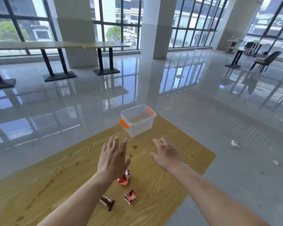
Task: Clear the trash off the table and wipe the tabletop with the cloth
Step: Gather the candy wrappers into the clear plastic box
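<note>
Both my hands hover over a yellow wooden table (47, 185). My left hand (113, 158) is open, fingers spread, palm down, holding nothing. My right hand (167, 153) is open too, a little to the right. Ahead of them, at the table's far corner, stands a clear plastic box (138, 120) with orange clips and no lid. Below my left hand lies a crumpled red wrapper (124, 178). A second red wrapper (131, 196) and a dark brown wrapper (108, 203) lie nearer to me. Brown stains (135, 146) dot the tabletop. No cloth is in view.
The table's right edge (201, 175) drops to a glossy grey floor with scraps of litter (235, 143). Long tables (59, 44) on black pedestals stand at the back left, white pillars (155, 26) in the middle, chairs (266, 60) at the back right.
</note>
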Demonstrator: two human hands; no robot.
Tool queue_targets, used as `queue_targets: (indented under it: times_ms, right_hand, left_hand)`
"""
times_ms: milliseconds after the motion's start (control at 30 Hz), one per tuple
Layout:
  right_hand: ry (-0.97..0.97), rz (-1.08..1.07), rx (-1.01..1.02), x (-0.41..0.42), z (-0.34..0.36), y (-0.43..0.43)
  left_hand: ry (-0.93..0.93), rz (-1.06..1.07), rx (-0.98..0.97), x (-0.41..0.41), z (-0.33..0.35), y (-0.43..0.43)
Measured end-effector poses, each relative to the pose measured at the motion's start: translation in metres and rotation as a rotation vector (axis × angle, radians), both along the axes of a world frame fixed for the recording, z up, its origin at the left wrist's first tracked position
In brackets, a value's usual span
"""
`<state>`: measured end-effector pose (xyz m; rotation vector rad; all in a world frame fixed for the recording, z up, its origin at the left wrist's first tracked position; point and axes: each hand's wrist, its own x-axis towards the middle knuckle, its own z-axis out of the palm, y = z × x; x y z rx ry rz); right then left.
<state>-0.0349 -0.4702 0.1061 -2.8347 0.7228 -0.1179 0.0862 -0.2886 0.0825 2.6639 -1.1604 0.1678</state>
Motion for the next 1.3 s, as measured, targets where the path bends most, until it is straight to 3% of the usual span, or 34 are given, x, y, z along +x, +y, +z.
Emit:
queue_targets:
  times_ms: [433,600,867,1300]
  right_hand:
    - [0.072,-0.039,0.142,0.146,-0.034,-0.157]
    - [0.02,-0.038,0.288,0.216,-0.043,-0.219]
    - [0.16,0.041,0.275,0.285,-0.08,-0.264]
    - [-0.089,0.064,0.19,0.288,-0.096,-0.238]
  left_hand:
    - [0.164,0.166,-0.037,0.114,-0.036,-0.134]
    - [0.29,0.329,-0.113,0.167,-0.058,-0.184]
    - [0.514,0.513,-0.169,0.211,-0.092,-0.216]
    - [0.364,0.486,-0.33,0.201,-0.073,-0.175]
